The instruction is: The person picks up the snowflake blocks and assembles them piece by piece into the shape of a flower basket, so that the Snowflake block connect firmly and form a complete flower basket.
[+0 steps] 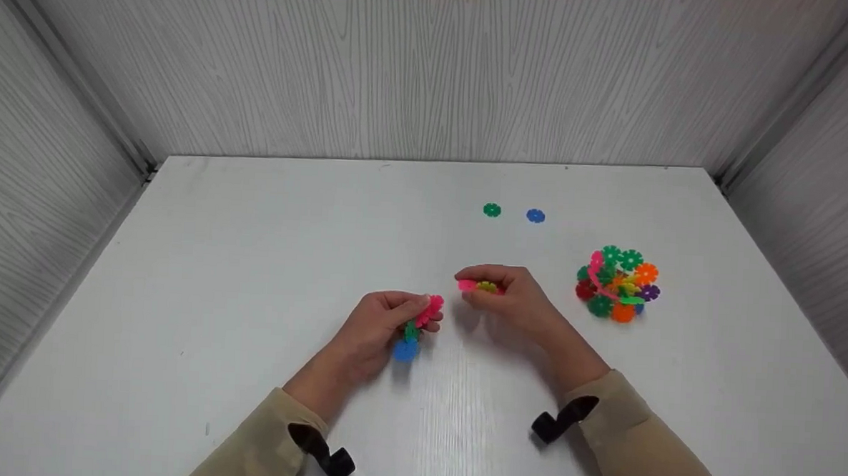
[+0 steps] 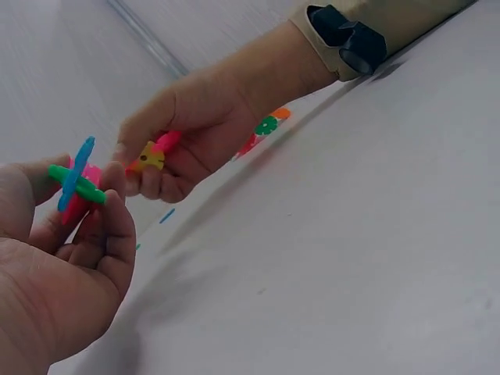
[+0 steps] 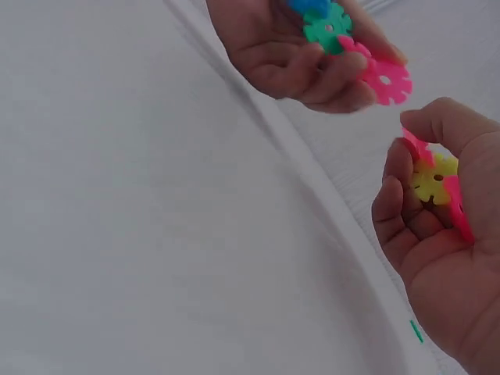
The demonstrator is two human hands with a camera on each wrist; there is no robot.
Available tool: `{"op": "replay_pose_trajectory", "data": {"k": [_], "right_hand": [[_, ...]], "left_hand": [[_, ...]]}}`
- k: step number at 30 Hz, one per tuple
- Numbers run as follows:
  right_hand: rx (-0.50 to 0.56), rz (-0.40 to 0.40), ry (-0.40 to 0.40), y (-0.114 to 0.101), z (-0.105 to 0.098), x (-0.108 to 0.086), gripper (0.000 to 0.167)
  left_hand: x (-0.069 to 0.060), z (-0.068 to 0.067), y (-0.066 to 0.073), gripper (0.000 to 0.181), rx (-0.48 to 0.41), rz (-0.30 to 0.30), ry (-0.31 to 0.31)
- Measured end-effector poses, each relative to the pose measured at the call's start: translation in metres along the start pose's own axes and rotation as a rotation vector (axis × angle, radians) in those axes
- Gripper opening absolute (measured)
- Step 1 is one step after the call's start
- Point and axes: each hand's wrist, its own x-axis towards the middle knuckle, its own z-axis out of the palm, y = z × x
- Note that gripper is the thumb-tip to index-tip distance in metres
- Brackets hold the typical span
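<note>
My left hand (image 1: 380, 329) pinches a short joined chain of plastic snowflake discs: a pink disc (image 1: 432, 308), a green disc (image 3: 328, 30) and a blue disc (image 1: 405, 350) at the near end. Just to the right, my right hand (image 1: 518, 299) grips a second joined piece, with a yellow disc (image 3: 434, 178) between pink discs (image 3: 459, 208). A small gap separates the two pieces in the head view. Both hands are held above the white table, and the fingers partly cover the discs.
A many-coloured cluster of snowflake discs (image 1: 617, 283) sits on the white table (image 1: 252, 245) to the right of my right hand. Farther back lie a single green disc (image 1: 492, 209) and a single blue disc (image 1: 536, 216). Grey wood-grain panels (image 1: 431, 74) rise behind and at both sides.
</note>
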Motion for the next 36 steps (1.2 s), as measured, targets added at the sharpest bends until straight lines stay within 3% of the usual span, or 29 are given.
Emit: {"op": "replay_pose_trajectory", "data": {"k": [3,11,20,24,36], "right_hand": [[0.014,0.023,0.045,0.001,-0.005,0.0,0.04],[-0.048,-0.061,-0.088,-0.004,0.004,0.001,0.049],[-0.05,-0.065,-0.048,-0.006,0.009,-0.001,0.049],[-0.021,-0.067,-0.07,-0.006,0.008,-0.002,0.048],[-0.036,-0.087,-0.155,-0.009,0.008,-0.002,0.046]], "left_hand": [[0.001,-0.001,0.0,0.033,0.001,-0.01,0.016],[0.004,-0.001,0.0,0.033,0.026,-0.009,0.032],[0.003,-0.002,-0.002,0.031,0.022,0.0,0.049],[0.003,-0.002,-0.002,0.031,0.036,-0.002,0.051],[0.001,-0.003,-0.001,0.033,0.208,0.01,0.038]]}}
